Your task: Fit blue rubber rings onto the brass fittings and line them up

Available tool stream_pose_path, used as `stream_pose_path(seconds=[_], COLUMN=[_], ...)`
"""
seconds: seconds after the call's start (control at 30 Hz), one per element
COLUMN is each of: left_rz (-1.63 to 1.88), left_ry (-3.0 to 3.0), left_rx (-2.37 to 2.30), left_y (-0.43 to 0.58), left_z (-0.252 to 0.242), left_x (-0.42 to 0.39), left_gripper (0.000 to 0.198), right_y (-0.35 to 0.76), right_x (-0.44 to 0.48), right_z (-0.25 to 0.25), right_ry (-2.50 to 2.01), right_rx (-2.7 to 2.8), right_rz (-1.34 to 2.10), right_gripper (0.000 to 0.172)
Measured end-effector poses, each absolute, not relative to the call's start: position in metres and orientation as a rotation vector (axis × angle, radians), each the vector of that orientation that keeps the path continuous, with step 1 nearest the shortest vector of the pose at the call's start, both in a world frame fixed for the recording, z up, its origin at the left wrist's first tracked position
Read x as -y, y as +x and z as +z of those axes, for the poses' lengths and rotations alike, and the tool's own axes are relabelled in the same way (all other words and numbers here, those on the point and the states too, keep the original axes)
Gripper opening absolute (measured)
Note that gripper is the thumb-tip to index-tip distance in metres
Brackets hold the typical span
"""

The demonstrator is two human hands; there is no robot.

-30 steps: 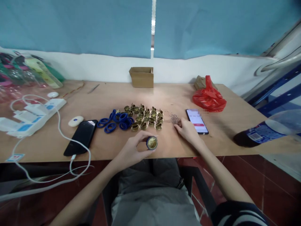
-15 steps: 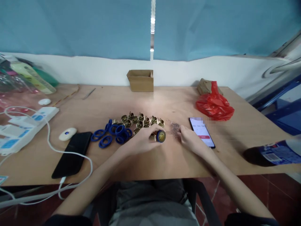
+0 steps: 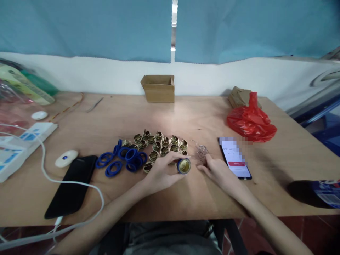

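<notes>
My left hand is closed on a brass cap with a blue ring round it, held just above the wooden table. Behind it lie several loose brass caps and, to their left, a heap of blue rubber rings. My right hand rests on the table with its fingertips pinched at a small tangle of wire springs; what they hold is too small to make out.
A lit phone lies right of my right hand. A black phone with a white cable lies at the left, beside a white oval object and a power strip. A cardboard box and a red bag stand further back; a dark bottle is at the right edge.
My left hand carried the ringed cap from the table's front edge forward to the right end of the brass caps. My right hand stayed by the springs. The view tilted down.
</notes>
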State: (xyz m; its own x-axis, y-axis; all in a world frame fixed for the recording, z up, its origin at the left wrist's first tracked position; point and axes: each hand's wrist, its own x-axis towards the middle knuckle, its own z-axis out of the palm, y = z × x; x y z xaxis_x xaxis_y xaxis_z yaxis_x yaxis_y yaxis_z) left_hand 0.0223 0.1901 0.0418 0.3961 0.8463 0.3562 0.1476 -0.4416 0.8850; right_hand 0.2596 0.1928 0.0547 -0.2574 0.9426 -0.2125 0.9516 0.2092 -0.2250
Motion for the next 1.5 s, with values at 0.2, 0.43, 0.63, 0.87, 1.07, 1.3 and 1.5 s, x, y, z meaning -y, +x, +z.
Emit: stream_pose_path(seconds=[0.2,0.43,0.63,0.87,1.07,1.3,1.5], left_rz=[1.223,1.191,1.187,1.226,1.282,1.165,0.682], left_ry=[1.768,1.792,1.782,1.836,2.057,2.575,2.879], left_rx=[-0.944,-0.966,-0.919,-0.92,-0.915,-0.631,-0.616], left_y=[0.027,0.027,0.027,0.029,0.027,0.025,0.027], left_z=[0.034,0.025,0.027,0.031,0.034,0.032,0.031], left_x=[-0.185,-0.183,-0.179,-0.178,-0.179,-0.17,-0.155], left_gripper=[0.039,0.045,0.05,0.049,0.057,0.058,0.025], right_y=[0.271,0.27,0.237,0.22,0.218,0.225,0.227], right_x=[-0.198,-0.21,-0.211,-0.196,-0.187,-0.192,-0.195], right_z=[0.058,0.087,0.085,0.061,0.054,0.057,0.058], right_ry=[1.797,1.589,1.734,1.918,2.038,2.392,2.432], right_rx=[-2.563,-2.619,-2.677,-2.657,-2.653,-2.693,-2.624], right_rz=[-0.786,-1.476,-1.985,-2.2,-2.362,-2.148,-2.196], right_gripper=[0.014,0.026,0.03,0.035,0.032,0.033,0.032])
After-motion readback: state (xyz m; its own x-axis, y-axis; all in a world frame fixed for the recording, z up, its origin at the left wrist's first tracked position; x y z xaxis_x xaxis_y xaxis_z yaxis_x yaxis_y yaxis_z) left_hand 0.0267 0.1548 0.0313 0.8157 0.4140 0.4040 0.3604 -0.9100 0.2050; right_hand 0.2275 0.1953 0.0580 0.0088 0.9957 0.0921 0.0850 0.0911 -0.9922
